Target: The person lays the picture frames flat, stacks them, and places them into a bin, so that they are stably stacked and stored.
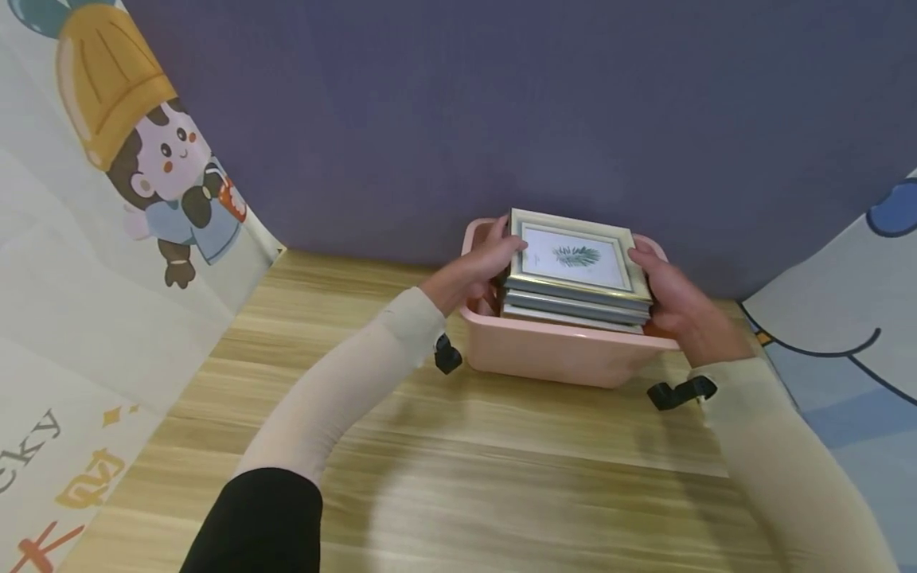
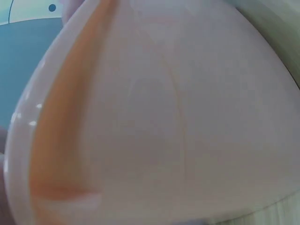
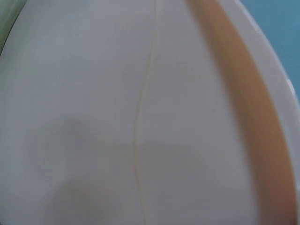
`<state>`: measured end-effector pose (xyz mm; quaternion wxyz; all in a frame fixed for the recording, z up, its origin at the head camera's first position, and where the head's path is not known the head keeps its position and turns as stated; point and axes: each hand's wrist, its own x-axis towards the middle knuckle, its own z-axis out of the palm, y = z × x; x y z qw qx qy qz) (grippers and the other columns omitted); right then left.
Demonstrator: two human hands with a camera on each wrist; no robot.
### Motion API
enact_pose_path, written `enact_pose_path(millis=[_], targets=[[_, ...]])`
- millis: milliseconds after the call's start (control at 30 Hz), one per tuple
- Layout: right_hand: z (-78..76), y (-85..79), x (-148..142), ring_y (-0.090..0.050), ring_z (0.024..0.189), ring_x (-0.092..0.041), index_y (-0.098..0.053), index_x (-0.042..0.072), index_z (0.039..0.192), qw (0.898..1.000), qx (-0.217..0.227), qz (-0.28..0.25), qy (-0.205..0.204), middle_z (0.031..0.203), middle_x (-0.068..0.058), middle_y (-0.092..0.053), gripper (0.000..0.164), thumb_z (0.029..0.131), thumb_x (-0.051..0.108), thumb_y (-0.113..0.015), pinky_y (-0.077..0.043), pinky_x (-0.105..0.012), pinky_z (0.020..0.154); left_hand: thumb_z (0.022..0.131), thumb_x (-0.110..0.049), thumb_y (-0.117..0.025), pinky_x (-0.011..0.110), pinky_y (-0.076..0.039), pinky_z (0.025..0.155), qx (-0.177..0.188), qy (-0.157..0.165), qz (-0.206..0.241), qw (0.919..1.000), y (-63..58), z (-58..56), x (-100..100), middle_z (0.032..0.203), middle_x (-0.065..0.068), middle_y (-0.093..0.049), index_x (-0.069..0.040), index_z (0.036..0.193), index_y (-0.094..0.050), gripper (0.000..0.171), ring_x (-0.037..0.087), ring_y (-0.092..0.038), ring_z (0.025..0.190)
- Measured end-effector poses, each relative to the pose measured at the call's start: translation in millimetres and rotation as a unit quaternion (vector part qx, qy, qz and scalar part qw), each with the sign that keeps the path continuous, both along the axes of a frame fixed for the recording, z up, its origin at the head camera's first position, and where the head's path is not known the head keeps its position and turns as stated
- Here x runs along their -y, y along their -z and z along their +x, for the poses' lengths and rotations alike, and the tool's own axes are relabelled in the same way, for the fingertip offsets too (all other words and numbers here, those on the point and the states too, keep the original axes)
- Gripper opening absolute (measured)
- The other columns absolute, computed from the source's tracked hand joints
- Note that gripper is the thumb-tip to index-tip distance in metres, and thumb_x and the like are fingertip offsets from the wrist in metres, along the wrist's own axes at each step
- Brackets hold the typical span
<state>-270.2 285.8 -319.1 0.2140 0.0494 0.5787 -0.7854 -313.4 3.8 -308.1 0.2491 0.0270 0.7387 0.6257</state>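
Observation:
A stack of picture frames (image 1: 573, 310) sits in a pink plastic basin (image 1: 544, 350), rising above its rim. The top picture frame (image 1: 573, 253) has a pale gold border and a green leaf print. At the stack's left side, my left hand (image 1: 490, 263) grips it, thumb over the top frame's edge. My right hand (image 1: 669, 294) holds the opposite side, its thumb by the top frame's right edge. The lower fingers of both hands are hidden. Close up, the basin's outer wall (image 2: 140, 117) fills the left wrist view, and the same pink wall (image 3: 93, 93) fills the right wrist view.
The basin stands on a wood-grain tabletop (image 1: 444, 477) against a dark blue-grey panel (image 1: 430, 119). A white sheet with a cartoon child (image 1: 179, 167) hangs at left; another printed sheet (image 1: 845, 310) is at right. Black wrist mounts (image 1: 447, 354) hang below both cuffs.

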Motion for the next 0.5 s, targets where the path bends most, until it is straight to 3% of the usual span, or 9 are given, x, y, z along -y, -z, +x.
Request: enact_pose_path(millis=[133, 200, 333, 500], targets=[[-0.1, 0.3, 0.3, -0.071, 0.088, -0.009, -0.016, 0.047, 0.155, 1.0, 0.008, 0.016, -0.006, 0.102, 0.008, -0.072, 0.053, 0.108, 0.044, -0.04, -0.06, -0.027, 0.076, 0.104, -0.038, -0.048, 0.083, -0.041, 0.094, 0.021, -0.005, -0.017, 0.9996, 3.2, -0.7, -3.0, 0.173, -0.003, -0.003, -0.048, 0.16, 0.003, 0.076, 0.042, -0.026, 0.152], [-0.5, 0.5, 0.8, -0.071, 0.09, -0.009, -0.017, 0.045, 0.153, 1.0, 0.017, 0.025, -0.01, 0.102, 0.009, -0.072, 0.052, 0.108, 0.047, -0.041, -0.06, -0.027, 0.077, 0.104, -0.041, -0.049, 0.083, -0.041, 0.094, 0.029, -0.009, -0.025, 0.9992, 6.4, -1.4, -3.8, 0.172, -0.002, -0.006, -0.051, 0.159, 0.003, 0.076, 0.045, -0.032, 0.149], [-0.4, 0.7, 1.3, -0.073, 0.088, -0.01, -0.03, 0.031, 0.146, 0.998, 0.047, 0.032, -0.01, 0.097, 0.005, -0.076, 0.048, 0.105, 0.052, -0.042, -0.061, -0.027, 0.078, 0.103, -0.045, -0.05, 0.081, -0.045, 0.091, 0.04, -0.014, -0.034, 0.9985, 12.6, -2.8, -6.7, 0.169, 0.001, -0.012, -0.053, 0.158, 0.002, 0.077, 0.048, -0.045, 0.136], [0.6, 2.5, 0.3, -0.074, 0.086, -0.011, -0.049, 0.02, 0.129, 0.997, 0.064, 0.049, -0.016, 0.093, 0.003, -0.078, 0.046, 0.103, 0.057, -0.044, -0.06, -0.027, 0.078, 0.103, -0.046, -0.051, 0.084, -0.042, 0.092, 0.042, -0.019, -0.037, 0.9983, 16.2, -3.3, -10.7, 0.17, 0.001, -0.009, -0.051, 0.159, 0.002, 0.077, 0.049, -0.04, 0.141]])
